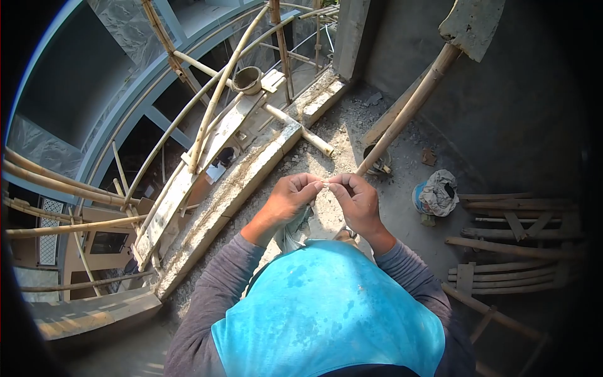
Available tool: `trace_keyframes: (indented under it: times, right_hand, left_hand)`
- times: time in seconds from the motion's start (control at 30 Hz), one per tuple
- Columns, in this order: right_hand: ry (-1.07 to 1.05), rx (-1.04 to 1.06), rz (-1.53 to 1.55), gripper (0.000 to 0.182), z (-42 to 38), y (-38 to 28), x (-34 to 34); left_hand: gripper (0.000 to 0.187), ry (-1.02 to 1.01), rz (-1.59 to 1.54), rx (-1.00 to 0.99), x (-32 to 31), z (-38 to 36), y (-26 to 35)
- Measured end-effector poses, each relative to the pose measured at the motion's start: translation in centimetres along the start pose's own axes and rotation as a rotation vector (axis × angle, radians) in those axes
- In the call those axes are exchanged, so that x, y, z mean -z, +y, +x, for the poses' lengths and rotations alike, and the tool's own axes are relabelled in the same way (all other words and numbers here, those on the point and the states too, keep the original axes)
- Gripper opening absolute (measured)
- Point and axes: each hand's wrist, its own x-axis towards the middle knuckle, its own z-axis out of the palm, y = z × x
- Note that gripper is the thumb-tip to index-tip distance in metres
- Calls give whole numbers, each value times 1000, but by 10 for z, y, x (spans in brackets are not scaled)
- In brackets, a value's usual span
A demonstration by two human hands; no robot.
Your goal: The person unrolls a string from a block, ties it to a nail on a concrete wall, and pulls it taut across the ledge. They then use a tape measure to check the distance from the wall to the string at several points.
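Both my hands meet in front of my chest, fingertips pinched together. My left hand [294, 200] is closed, thumb against the fingers, and a small pale bit shows where the two hands touch. My right hand [357, 202] is closed in the same way, on the other side of that bit. What they hold is too small to name. A greyish-green cloth [294, 231] hangs just below my left hand. Behind my right hand, the end of a bamboo pole [408, 110] comes down beside a bucket [377, 164].
A low concrete ledge [235, 198] runs diagonally on the left, with bamboo scaffolding [217, 94] and a bowl [247, 80] on planks beyond it. Rubble covers the floor. On the right are a crumpled sack [438, 193] and stacked bamboo poles [515, 251].
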Motion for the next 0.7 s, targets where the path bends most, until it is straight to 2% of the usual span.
trace_keyframes:
  times: [0.03,0.07,0.13,0.17,0.23,0.37,0.47,0.53,0.57,0.63,0.67,0.7]
  right_hand:
    - [-43,-158,182,13,-2,2,1]
    - [-43,-159,182,13,-2,5,2]
    - [-160,-362,454,17,2,12,6]
    - [-160,-360,454,17,2,15,7]
    - [-224,-555,630,20,3,18,10]
    - [-227,-663,777,19,3,14,13]
    - [-195,-647,752,19,2,15,10]
    - [-11,-387,461,18,0,18,4]
    - [-11,-390,461,18,-2,18,3]
    - [121,-101,241,16,-5,15,1]
    - [121,-102,241,16,-5,12,1]
    - [123,29,49,13,-5,6,2]
  left_hand:
    - [22,1,12,3,0,-2,-1]
    - [22,1,11,4,0,-3,-2]
    - [23,-8,148,-6,2,-2,-5]
    - [23,-8,148,-8,1,-3,-4]
    - [23,22,246,-31,-3,-5,0]
    - [23,61,241,-40,-2,-3,-9]
    - [24,80,265,-42,-2,-4,-6]
    - [24,103,259,-45,-1,-4,-8]
    - [24,104,257,-41,-1,-4,-9]
    - [24,126,234,-73,-1,-4,-10]
    - [24,126,233,-72,-1,-5,-9]
    - [24,137,262,-80,-3,-5,-6]
